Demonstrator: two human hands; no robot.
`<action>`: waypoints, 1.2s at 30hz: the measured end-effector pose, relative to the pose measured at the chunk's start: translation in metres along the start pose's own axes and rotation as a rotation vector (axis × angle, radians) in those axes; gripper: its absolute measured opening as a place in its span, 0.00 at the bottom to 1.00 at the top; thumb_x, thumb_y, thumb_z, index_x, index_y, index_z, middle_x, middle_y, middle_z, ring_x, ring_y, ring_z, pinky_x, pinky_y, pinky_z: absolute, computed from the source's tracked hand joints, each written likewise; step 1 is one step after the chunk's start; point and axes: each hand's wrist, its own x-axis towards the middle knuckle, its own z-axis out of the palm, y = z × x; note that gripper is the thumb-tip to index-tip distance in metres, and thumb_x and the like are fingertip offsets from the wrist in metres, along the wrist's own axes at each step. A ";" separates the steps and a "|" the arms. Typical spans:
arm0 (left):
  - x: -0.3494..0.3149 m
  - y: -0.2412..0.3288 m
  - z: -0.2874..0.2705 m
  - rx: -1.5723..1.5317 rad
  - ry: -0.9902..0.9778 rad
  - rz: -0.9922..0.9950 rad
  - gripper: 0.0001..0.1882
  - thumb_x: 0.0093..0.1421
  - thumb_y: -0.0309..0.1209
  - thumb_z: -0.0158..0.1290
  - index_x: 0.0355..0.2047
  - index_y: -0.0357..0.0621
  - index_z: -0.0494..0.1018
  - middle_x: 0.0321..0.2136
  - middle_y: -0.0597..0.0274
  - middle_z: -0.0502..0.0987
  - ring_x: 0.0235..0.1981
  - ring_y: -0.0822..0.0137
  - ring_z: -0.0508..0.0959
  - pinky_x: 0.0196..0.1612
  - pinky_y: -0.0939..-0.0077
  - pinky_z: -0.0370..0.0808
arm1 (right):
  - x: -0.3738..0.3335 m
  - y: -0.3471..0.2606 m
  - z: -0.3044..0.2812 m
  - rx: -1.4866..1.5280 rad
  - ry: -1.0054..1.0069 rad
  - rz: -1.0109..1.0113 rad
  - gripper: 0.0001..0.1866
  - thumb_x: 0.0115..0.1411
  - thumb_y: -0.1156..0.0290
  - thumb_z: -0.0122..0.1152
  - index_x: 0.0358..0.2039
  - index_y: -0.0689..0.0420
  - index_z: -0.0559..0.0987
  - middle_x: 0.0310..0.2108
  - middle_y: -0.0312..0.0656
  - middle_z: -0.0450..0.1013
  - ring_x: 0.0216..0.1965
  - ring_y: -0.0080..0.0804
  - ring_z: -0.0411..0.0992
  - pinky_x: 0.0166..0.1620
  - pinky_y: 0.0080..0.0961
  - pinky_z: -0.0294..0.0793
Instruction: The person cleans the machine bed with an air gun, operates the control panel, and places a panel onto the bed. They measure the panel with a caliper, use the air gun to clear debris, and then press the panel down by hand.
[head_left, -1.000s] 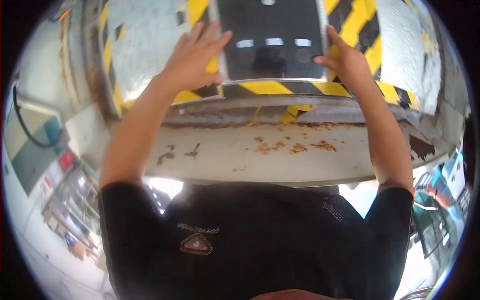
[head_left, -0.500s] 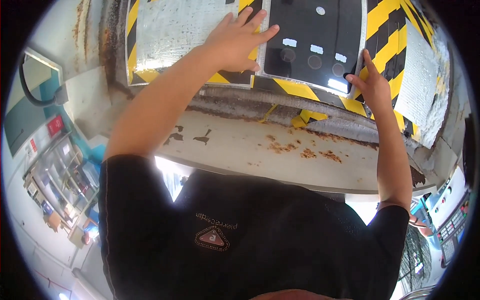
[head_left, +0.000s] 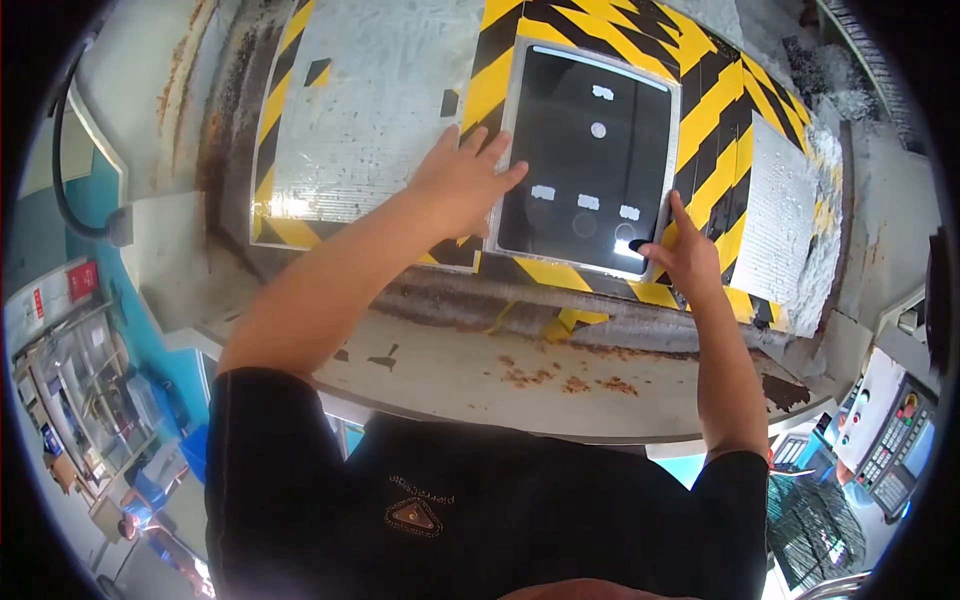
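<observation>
Glossy black rectangular panel [head_left: 590, 165] lay flat in hazard-striped metal bed [head_left: 380, 110]. Left hand [head_left: 462, 183] pressed open-palmed on left edge; right hand [head_left: 683, 258] pinched lower right corner. Panel appeared rigid, thin, slick, probably scratch-prone; edges looked safest hold.
</observation>
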 end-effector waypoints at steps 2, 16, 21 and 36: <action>0.003 0.000 -0.009 0.016 -0.012 0.006 0.47 0.49 0.48 0.67 0.68 0.60 0.59 0.70 0.54 0.53 0.70 0.51 0.55 0.69 0.48 0.51 | 0.000 0.002 0.001 0.002 0.004 -0.004 0.56 0.45 0.47 0.74 0.70 0.53 0.57 0.38 0.55 0.79 0.39 0.53 0.79 0.41 0.40 0.76; 0.000 0.041 -0.082 -0.293 -0.072 0.458 0.16 0.54 0.45 0.61 0.31 0.46 0.75 0.31 0.51 0.78 0.35 0.49 0.79 0.35 0.57 0.74 | -0.219 0.030 -0.101 0.732 -0.052 0.030 0.36 0.63 0.57 0.65 0.66 0.59 0.64 0.38 0.40 0.77 0.37 0.26 0.75 0.43 0.25 0.74; -0.058 0.051 -0.086 -0.643 -0.494 0.402 0.19 0.58 0.36 0.62 0.46 0.40 0.76 0.37 0.64 0.80 0.36 0.70 0.79 0.40 0.71 0.75 | -0.339 0.104 -0.153 1.185 0.262 -0.166 0.32 0.66 0.57 0.59 0.65 0.60 0.65 0.38 0.41 0.78 0.37 0.26 0.75 0.43 0.25 0.75; -0.078 0.213 -0.023 -0.425 0.098 -0.149 0.24 0.68 0.50 0.44 0.32 0.42 0.77 0.23 0.55 0.79 0.26 0.58 0.80 0.33 0.60 0.75 | -0.606 0.860 -0.329 -0.911 1.014 1.096 0.17 0.59 0.66 0.50 0.46 0.58 0.76 0.38 0.56 0.74 0.41 0.48 0.75 0.45 0.42 0.73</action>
